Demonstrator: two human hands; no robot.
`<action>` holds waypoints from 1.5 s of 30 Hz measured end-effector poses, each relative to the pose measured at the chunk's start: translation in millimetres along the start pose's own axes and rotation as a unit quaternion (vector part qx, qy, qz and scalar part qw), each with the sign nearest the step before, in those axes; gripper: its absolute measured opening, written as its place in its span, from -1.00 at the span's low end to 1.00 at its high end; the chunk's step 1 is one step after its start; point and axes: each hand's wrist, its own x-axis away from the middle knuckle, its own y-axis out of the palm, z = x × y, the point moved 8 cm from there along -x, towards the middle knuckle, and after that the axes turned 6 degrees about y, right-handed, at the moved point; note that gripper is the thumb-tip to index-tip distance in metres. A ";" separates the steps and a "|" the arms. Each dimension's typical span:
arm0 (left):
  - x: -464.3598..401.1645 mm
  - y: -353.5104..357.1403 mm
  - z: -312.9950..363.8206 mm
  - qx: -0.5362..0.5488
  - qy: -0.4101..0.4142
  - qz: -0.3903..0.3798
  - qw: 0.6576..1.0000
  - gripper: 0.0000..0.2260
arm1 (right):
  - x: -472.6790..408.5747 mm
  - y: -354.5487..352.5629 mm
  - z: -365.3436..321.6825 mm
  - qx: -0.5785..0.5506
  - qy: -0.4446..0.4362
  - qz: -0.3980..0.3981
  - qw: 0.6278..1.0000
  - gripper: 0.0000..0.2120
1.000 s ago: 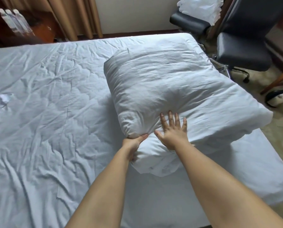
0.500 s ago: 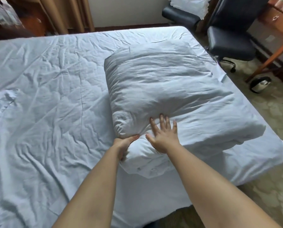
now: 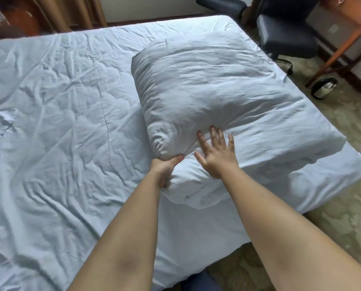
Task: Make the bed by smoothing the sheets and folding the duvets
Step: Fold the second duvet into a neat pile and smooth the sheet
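White cotton covers nearly everything here: a wrinkled pale fitted sheet [image 3: 56, 114] spreads away to the left of the left hand and passes beneath both forearms, its creases not yet smoothed. On it, directly ahead of the hands and toward the bed's right edge, lies the folded white duvet [image 3: 213, 97], a plump, pillow-like bundle stacked in layers, with a lower fold bulging out just under the wrists. Beyond the bundle, far to the right of the right hand, a dark padded office chair [image 3: 286, 36] stands on the patterned carpet, clear of the bed. The right hand [image 3: 216, 155] lies flat on the bundle with fingers straight and spread, pressing down, probably to expel air and keep the upper layer from springing open. The left hand [image 3: 165, 170], just beside it, curls around the bundle's near-left corner, thumb on top and fingers tucked below, gripping the fabric, apparently to steady or draw the fold square. The folding step looks near completion; the sheet remains to be smoothed.
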 end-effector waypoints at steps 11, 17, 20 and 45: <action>54.9 -184.3 -68.6 -0.053 -0.039 -0.010 0.998 -0.34 | 111.0 8.3 -168.5 -0.031 -0.023 -0.029 0.999 -0.31; 65.9 -229.8 -96.9 -0.052 -0.059 -0.009 0.997 -0.24 | 127.1 18.3 -216.4 -0.043 -0.047 -0.009 0.998 -0.24; 54.2 -227.5 -103.8 -0.065 -0.058 -0.006 0.996 -0.20 | 115.8 26.1 -211.6 -0.055 -0.054 0.020 0.997 -0.28; -37.5 -213.9 -24.5 -0.112 -0.070 0.093 0.987 -0.01 | -2.2 18.1 -211.4 -0.125 -0.019 0.141 0.982 -0.32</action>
